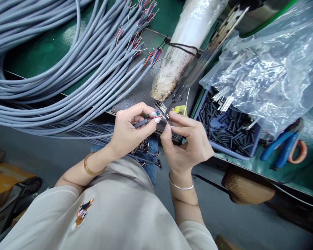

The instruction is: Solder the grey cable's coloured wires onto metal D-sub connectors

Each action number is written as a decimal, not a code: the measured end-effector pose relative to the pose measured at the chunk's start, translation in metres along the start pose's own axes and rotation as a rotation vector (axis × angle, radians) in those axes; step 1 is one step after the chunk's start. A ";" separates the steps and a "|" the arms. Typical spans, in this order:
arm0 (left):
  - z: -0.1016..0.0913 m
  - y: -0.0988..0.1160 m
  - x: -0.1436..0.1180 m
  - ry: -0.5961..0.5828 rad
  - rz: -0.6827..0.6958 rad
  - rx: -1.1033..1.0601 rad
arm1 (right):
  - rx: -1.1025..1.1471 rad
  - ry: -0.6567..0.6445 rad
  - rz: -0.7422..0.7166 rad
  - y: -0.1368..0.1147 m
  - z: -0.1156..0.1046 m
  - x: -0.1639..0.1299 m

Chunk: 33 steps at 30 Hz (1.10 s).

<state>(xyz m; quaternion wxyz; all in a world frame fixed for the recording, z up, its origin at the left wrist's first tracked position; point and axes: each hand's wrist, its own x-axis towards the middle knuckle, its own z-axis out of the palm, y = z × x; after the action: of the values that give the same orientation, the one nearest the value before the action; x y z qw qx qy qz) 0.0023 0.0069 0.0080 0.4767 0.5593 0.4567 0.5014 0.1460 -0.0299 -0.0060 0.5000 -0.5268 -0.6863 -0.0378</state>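
Observation:
My left hand [133, 126] pinches the stripped end of a grey cable [141, 123] between thumb and fingertips. Thin coloured wires [159, 114] fan out from it against a small metal multi-pin connector [161, 106]. My right hand [187, 139] is closed, its thumb and fingertips pressed close together just right of the connector; whatever they hold is too small to make out. The dark tip of a soldering iron [173, 100], mounted at a slant, reaches down between my hands to the connector. Beside it are a yellow sponge-like piece [179, 110] and a thin pale wire [187, 100].
Looped grey cables [75, 86] with stripped ends cover the left of the bench. A plastic-wrapped tube [182, 41] slants down at centre. On the right are a blue bin [211, 144] of black sleeves, a clear bag [276, 69] and blue-handled pliers [284, 146]. Finished-looking connectors [147, 147] hang near my lap.

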 end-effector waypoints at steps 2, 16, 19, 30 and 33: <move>-0.001 -0.001 -0.001 -0.014 -0.015 0.006 | -0.013 -0.004 -0.020 0.001 -0.001 -0.002; -0.007 -0.009 -0.020 -0.130 0.042 -0.017 | 0.106 0.082 -0.059 0.011 -0.017 -0.028; -0.011 -0.003 -0.019 -0.174 -0.078 -0.176 | 0.204 0.131 -0.130 0.019 -0.027 -0.035; -0.028 0.009 -0.020 -0.420 -0.408 -0.485 | 0.032 0.020 -0.278 0.022 -0.016 -0.043; -0.029 0.009 -0.023 -0.430 -0.413 -0.483 | 0.045 0.028 -0.289 0.018 -0.013 -0.040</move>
<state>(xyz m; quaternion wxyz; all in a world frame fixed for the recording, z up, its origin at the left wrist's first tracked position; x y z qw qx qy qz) -0.0279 -0.0143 0.0150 0.7706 0.4193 0.3181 0.3594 0.1659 -0.0567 -0.0371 0.5105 -0.4108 -0.7486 -0.1015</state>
